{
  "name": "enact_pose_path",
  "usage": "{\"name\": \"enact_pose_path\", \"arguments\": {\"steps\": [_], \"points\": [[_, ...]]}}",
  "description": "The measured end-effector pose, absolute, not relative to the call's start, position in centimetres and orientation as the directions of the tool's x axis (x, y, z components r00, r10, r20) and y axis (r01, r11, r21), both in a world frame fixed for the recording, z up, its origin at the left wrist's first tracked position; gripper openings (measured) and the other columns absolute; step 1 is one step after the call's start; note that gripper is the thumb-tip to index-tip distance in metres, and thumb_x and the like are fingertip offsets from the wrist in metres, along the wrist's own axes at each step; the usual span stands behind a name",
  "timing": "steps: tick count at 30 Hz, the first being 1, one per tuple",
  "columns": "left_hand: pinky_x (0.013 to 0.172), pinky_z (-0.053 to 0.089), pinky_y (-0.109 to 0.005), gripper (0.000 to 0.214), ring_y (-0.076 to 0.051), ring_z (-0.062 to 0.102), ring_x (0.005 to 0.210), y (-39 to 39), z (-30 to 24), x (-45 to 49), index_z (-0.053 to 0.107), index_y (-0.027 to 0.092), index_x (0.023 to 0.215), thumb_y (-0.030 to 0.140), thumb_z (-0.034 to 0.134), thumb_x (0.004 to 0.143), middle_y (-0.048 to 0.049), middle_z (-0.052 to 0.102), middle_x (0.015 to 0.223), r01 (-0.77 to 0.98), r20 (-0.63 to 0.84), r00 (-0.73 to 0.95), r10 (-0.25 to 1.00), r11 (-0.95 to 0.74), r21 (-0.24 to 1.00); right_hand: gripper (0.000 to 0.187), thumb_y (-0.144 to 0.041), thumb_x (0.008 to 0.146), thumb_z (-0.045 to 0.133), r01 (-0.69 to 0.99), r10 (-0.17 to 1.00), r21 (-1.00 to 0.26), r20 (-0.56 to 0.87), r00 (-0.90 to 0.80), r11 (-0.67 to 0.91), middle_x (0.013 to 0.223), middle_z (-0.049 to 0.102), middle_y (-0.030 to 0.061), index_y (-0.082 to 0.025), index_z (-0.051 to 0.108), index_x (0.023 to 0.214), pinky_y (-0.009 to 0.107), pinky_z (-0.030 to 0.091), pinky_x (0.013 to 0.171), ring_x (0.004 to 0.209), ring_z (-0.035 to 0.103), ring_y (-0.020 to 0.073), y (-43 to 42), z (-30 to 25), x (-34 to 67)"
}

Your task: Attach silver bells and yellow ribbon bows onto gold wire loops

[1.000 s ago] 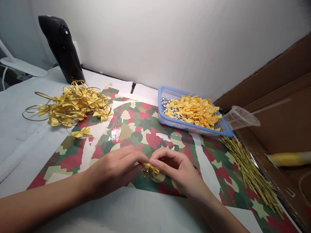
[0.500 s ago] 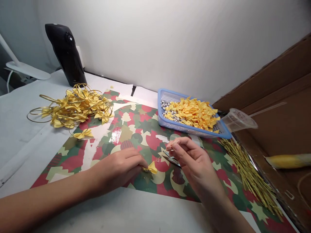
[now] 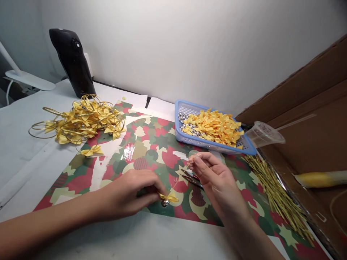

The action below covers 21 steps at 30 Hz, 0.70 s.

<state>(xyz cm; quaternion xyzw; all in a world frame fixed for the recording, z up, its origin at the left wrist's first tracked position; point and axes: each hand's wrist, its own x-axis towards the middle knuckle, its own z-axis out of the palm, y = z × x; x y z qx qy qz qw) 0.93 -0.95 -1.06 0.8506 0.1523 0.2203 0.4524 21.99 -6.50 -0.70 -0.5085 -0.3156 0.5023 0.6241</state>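
My left hand point(image 3: 130, 193) pinches a small yellow ribbon bow point(image 3: 168, 197) with a silver bell point(image 3: 164, 203) low over the patterned paper point(image 3: 151, 151). My right hand point(image 3: 214, 177) is closed in a pinch on a thin gold thread point(image 3: 182, 175) that runs down to the bow. A dark tool point(image 3: 191, 177) lies on the paper just under the right hand's fingers. The blue basket point(image 3: 187, 139) of yellow bows and silver bells stands behind the right hand.
A pile of finished bows on gold loops point(image 3: 81, 119) lies at the left, one loose bow point(image 3: 91, 151) in front of it. A black device point(image 3: 72, 61) stands at the back. Gold threads point(image 3: 279, 195) lie at the right by a plastic cup point(image 3: 264, 133) and a cardboard box point(image 3: 311, 119).
My right hand has left the bow, moved up and right, and drawn the gold thread taut. My left hand has stayed on the bow, and the bell now shows beneath it.
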Motion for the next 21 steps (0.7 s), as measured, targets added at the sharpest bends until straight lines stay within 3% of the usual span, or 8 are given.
{"name": "enact_pose_path", "arguments": {"steps": [5, 10, 13, 17, 21], "points": [[0.063, 0.05, -0.022, 0.01, -0.012, 0.061, 0.069, -1.1, -0.3, 0.8, 0.06, 0.015, 0.084, 0.01, 0.052, 0.085, -0.0039, 0.067, 0.078, 0.062, 0.143, 0.867, 0.478, -0.389, 0.919, 0.029, -0.042, 0.063, 0.083, -0.282, 0.929, -0.954, -0.189, 0.318, -0.098, 0.07, 0.067, -0.0017, -0.019, 0.067, 0.072, 0.016, 0.052, 0.066, 0.065, 0.062, 0.0081, -6.3, -1.4, 22.1], [0.067, 0.052, -0.024, 0.015, -0.014, 0.064, 0.074, -1.2, -0.1, 0.5, 0.056, 0.017, 0.08, 0.003, 0.05, 0.08, -0.0055, 0.069, 0.086, -0.011, 0.251, 0.86, 0.444, -0.476, 0.879, 0.033, -0.044, 0.061, 0.083, -0.277, 0.93, -0.955, -0.196, 0.311, -0.109, 0.07, 0.067, -0.0002, -0.018, 0.065, 0.072, 0.021, 0.053, 0.066, 0.064, 0.062, 0.0107, -6.0, -1.5, 21.8], [0.065, 0.052, -0.024, 0.021, -0.015, 0.064, 0.073, -1.1, -0.3, 0.5, 0.056, 0.018, 0.079, -0.001, 0.048, 0.076, -0.005, 0.07, 0.085, -0.092, 0.354, 0.882, 0.312, -0.622, 0.778, 0.031, -0.044, 0.065, 0.081, -0.268, 0.952, -0.961, -0.144, 0.271, -0.069, 0.07, 0.066, -0.0007, -0.018, 0.064, 0.072, 0.022, 0.053, 0.067, 0.065, 0.062, 0.0109, -6.1, -1.3, 21.3], [0.068, 0.051, -0.026, 0.024, -0.017, 0.065, 0.077, -0.9, -0.8, 0.9, 0.055, 0.018, 0.079, -0.004, 0.046, 0.075, -0.0041, 0.072, 0.08, -0.152, 0.478, 0.865, 0.154, -0.828, 0.54, 0.026, -0.042, 0.073, 0.076, -0.245, 0.968, -0.969, -0.018, 0.251, 0.045, 0.072, 0.064, -0.0015, -0.019, 0.063, 0.074, 0.021, 0.052, 0.068, 0.067, 0.06, 0.0099, -6.4, -0.7, 20.8], [0.071, 0.05, -0.029, 0.029, -0.017, 0.064, 0.079, -1.1, -0.5, 1.0, 0.056, 0.02, 0.082, -0.004, 0.041, 0.075, -0.0016, 0.072, 0.082, -0.045, 0.455, 0.869, 0.193, -0.887, 0.46, 0.021, -0.038, 0.081, 0.069, -0.217, 0.978, -0.969, 0.074, 0.194, 0.117, 0.072, 0.064, -0.0002, -0.019, 0.062, 0.076, 0.023, 0.052, 0.067, 0.066, 0.06, 0.0114, -6.9, 0.4, 20.5]]}}
